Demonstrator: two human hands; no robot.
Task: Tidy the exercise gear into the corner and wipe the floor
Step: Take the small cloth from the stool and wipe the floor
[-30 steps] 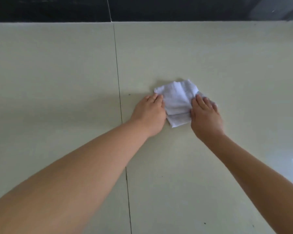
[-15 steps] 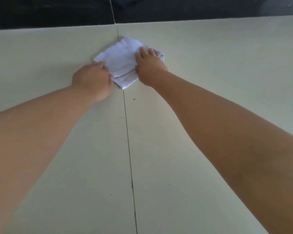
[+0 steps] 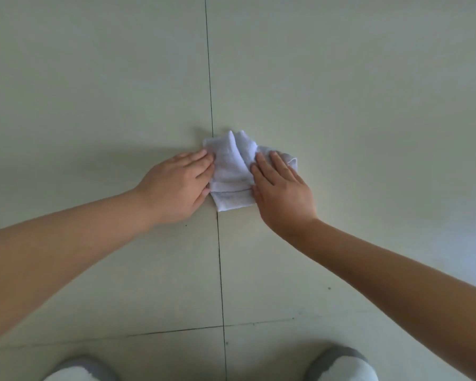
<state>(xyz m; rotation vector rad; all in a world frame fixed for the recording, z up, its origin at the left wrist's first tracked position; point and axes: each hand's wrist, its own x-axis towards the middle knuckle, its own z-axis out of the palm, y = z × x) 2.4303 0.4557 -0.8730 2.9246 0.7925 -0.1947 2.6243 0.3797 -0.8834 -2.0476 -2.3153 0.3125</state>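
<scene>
Pale cream tiled floor (image 3: 341, 92) fills the view; one dark grout line (image 3: 210, 105) runs from the top edge down the middle, crossed near the bottom by a second, fainter joint (image 3: 176, 331). Both bare forearms reach in from the lower corners toward the centre. Two knees in grey and white cloth, the left knee (image 3: 74, 371) and the right knee (image 3: 340, 365), show at the bottom edge, either side of the long joint. Left hand (image 3: 176, 185) lies knuckles up, fingers fairly straight, tips pressing on the left edge of the cloth; grip flat, nothing curled round. Right hand (image 3: 280, 191) lies flat with fingers spread and straight, pressing on the cloth's right part; grip likewise flat. White cloth (image 3: 231, 171), folded and rumpled, rests on the floor between the two hands, just right of the long grout line, its far corner bunched up. A few dark specks (image 3: 329, 288) dot the tiles near the arms.
</scene>
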